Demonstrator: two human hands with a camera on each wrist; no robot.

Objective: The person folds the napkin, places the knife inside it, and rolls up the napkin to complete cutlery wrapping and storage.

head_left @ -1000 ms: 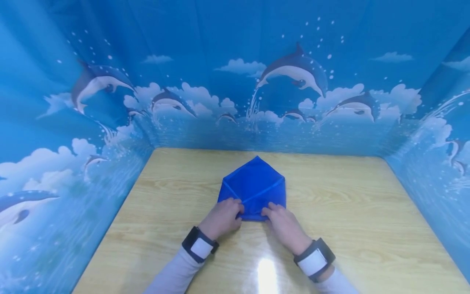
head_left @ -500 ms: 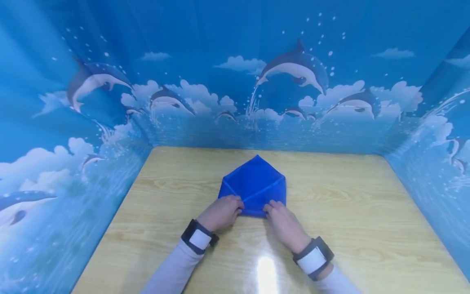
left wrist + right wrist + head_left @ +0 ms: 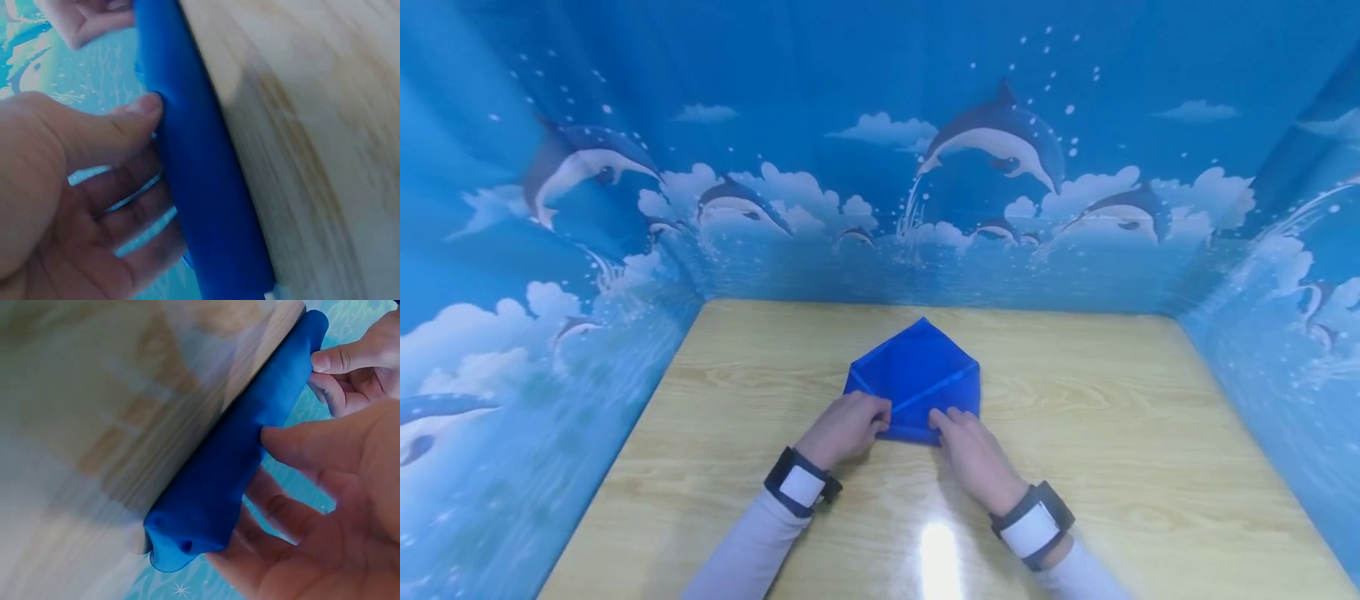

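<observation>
From my distant seat I see the left hand (image 3: 846,425) and right hand (image 3: 979,460), thumbs and bent fingers grasping the near edge of the blue cloth (image 3: 919,375). I judge a rolling or folding step in hand; the next move calls for turning that edge evenly on both sides. The cloth lies mid-table, its near edge a smooth, thick roll, lighter lines slanting inward across it, far end pointed. Beyond are the wood-grain table (image 3: 1120,433) and the dolphin curtain (image 3: 850,58).
</observation>
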